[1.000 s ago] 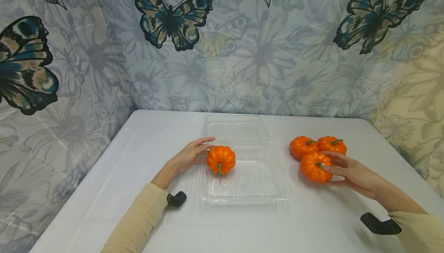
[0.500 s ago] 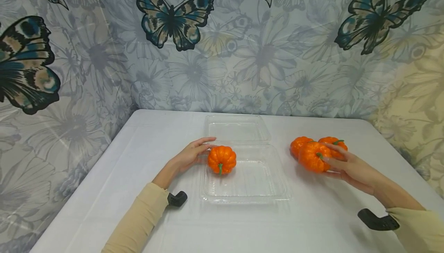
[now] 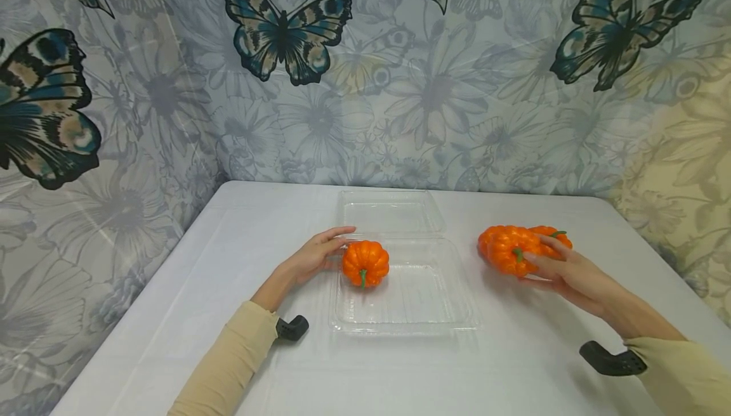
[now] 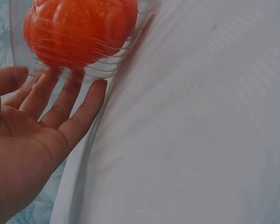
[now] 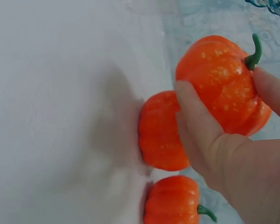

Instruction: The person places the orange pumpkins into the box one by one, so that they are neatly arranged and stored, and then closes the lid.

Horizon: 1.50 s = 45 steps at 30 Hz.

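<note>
My right hand (image 3: 568,276) grips a small orange pumpkin (image 3: 510,249) with a green stem. In the right wrist view, that pumpkin (image 5: 219,84) is between thumb and fingers, raised off the white table beside two more pumpkins. My left hand (image 3: 314,254) is at the left side of a clear plastic clamshell container (image 3: 457,276). Its fingers, lightly bent, touch the container's outer wall in the left wrist view, with the thumb tip at the rim. Inside the container's left back part sits another pumpkin (image 3: 365,264), stem toward me.
The container's lid (image 3: 391,210) lies folded back behind its base. At the right, the two other pumpkins, one of them a pumpkin (image 5: 163,133) partly hidden by the held one, stand on the white table (image 3: 274,213). Patterned cloth walls (image 3: 428,118) rise behind.
My right hand has moved the held pumpkin up and to the left, so it now overlaps the left one of the two behind it. The left hand and container have stayed put.
</note>
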Motion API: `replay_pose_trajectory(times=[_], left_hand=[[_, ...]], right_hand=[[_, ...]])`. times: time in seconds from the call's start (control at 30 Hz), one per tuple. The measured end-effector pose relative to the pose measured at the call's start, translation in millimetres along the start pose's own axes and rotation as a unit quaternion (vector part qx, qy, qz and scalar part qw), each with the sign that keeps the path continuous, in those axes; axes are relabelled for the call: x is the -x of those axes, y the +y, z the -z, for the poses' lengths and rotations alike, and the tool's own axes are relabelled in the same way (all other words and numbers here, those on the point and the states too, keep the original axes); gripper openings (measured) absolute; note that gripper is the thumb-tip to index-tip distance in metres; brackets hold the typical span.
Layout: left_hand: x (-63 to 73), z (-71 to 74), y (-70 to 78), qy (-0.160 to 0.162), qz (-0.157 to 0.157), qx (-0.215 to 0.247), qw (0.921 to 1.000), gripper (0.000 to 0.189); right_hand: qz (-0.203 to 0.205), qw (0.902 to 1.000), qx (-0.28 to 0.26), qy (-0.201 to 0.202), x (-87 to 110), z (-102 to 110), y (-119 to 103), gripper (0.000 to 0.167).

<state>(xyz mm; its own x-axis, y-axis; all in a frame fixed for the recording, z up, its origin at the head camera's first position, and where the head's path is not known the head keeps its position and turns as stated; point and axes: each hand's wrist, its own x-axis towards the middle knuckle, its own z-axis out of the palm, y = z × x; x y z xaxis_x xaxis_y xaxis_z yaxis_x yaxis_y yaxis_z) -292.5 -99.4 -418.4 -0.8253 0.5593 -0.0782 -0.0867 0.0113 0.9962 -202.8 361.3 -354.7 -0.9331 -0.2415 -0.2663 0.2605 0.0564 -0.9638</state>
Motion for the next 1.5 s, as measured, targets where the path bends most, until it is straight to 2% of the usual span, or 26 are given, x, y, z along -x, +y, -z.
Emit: replay_pose_trajectory(times=[0.1,0.23,0.33,0.4,0.47,0.57,0.67,0.77,0.83,1.0,1.1,1.27,1.5], left_hand=[[-0.2,0.0,-0.3,-0.007,-0.003,0.000,1.0000,0.047],[-1.2,0.7,-1.4,-0.009,-0.008,0.000,0.9999,0.047],[-1.6,0.9,-2.3,-0.008,-0.010,0.000,0.9999,0.047],[-1.7,0.9,-2.5,-0.006,-0.011,-0.001,0.9999,0.047],[-1.4,0.8,-2.2,-0.005,-0.011,-0.001,0.9999,0.047],[-0.8,0.7,-1.3,-0.005,-0.010,-0.001,0.9999,0.048],[-0.5,0.7,-1.0,-0.006,-0.011,0.000,0.9999,0.047],[-0.4,0.9,-0.8,-0.007,-0.011,0.000,0.9999,0.047],[-0.5,0.9,-1.0,-0.007,-0.011,0.000,0.9999,0.047],[-0.3,0.6,-1.4,-0.005,-0.007,0.000,1.0000,0.046],[0.0,0.2,-1.1,-0.005,-0.006,0.002,1.0000,0.046],[0.5,-0.7,-0.6,-0.005,-0.008,0.002,1.0000,0.046],[0.5,-1.1,-0.7,0.003,0.000,0.001,1.0000,0.045]], right_hand=[[0.013,0.9994,-0.028,0.017,-2.9,-4,-3,0.082],[0.022,0.9933,-0.107,0.037,-5.3,-8,-7,0.060],[0.026,0.9896,-0.137,0.034,-6.4,-11,-10,0.065],[0.033,0.9894,-0.139,0.027,-7.5,-13,-12,0.074],[0.043,0.9885,-0.144,0.019,-8.6,-15,-13,0.076],[0.058,0.9866,-0.152,0.014,-10.1,-19,-16,0.063],[0.072,0.9870,-0.142,0.019,-11.6,-24,-18,0.041],[0.079,0.9881,-0.130,0.024,-12.8,-29,-21,0.032],[0.078,0.9888,-0.124,0.026,-13.8,-32,-24,0.037],[0.067,0.9896,-0.125,0.023,-16.1,-39,-29,0.069],[0.049,0.9893,-0.137,0.014,-17.1,-42,-31,0.081],[0.028,0.9900,-0.138,0.005,-19.0,-46,-30,0.082],[0.059,0.9968,-0.055,0.004,-22.5,-55,-35,0.069]])
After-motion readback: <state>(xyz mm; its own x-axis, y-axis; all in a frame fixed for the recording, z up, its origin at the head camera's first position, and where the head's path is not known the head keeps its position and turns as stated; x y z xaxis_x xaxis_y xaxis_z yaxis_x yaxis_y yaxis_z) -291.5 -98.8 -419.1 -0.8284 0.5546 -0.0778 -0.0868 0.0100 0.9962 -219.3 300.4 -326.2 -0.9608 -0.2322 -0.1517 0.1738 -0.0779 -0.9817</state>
